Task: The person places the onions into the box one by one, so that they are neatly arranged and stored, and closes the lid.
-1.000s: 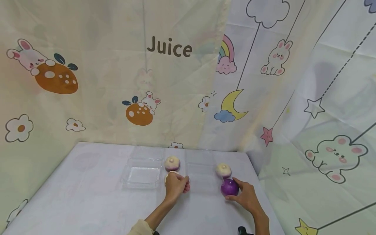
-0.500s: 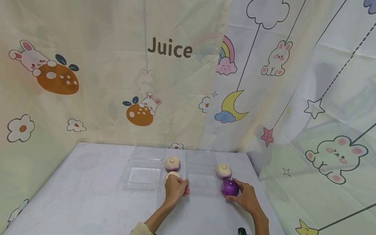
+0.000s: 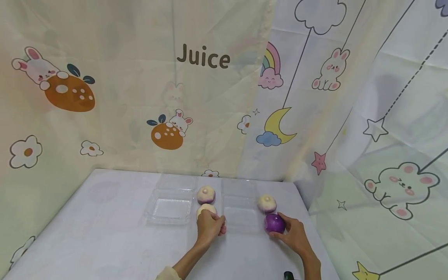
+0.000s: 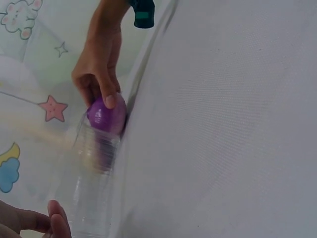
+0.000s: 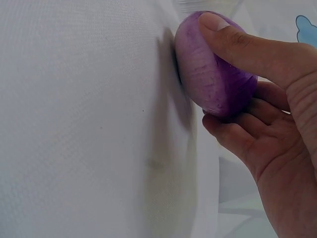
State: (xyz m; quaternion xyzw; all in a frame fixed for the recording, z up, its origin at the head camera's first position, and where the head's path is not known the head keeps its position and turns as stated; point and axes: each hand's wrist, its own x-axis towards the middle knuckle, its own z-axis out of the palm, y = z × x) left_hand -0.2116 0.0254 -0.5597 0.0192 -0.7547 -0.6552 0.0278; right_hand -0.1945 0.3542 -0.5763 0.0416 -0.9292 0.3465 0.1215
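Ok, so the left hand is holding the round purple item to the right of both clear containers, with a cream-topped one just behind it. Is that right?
Not quite: the head view shows it is the right hand holding the round purple item to the right of both clear containers, with a cream-topped one just behind it.

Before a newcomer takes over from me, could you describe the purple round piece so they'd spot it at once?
On the white table, find the clear container farther right. Just right of it, the person's right hand grips the purple round piece. Unlike the pale-topped piece behind it, this one shows glossy purple from above.
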